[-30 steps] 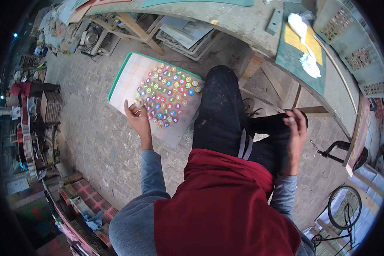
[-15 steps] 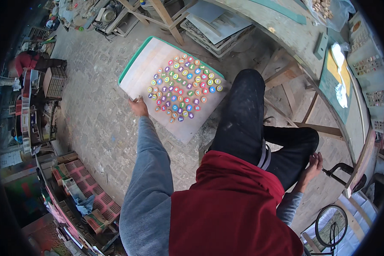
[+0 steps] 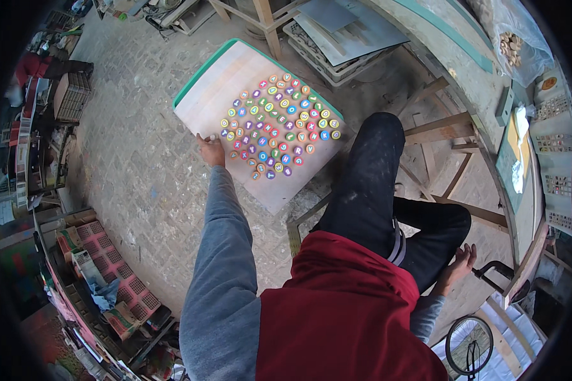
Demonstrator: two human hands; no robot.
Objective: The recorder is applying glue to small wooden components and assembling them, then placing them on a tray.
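A pale board (image 3: 206, 82) with a green rim along its far and left sides stands tilted before me. On it lie many small round discs (image 3: 274, 133) in red, blue, green, yellow, orange and purple, each with a letter. My left hand (image 3: 211, 151) is at the board's left edge, thumb over the surface and finger at the rim, seemingly gripping it; its other fingers are hidden. My right hand (image 3: 461, 265) is beside my folded right leg, palm up, fingers loosely curled and apart, with nothing visible in it.
A curved workbench (image 3: 445, 47) runs along the right, with a bag of small wooden pieces (image 3: 510, 49) on it. Stacked crates (image 3: 337, 66) stand behind the board. Pink crates (image 3: 117, 267) are at lower left. A person (image 3: 35, 66) bends at far left.
The view has shifted a little. My left hand keeps its place at the board's edge, its finger stretched further out. My right hand has dropped slightly from my leg, fingers more spread.
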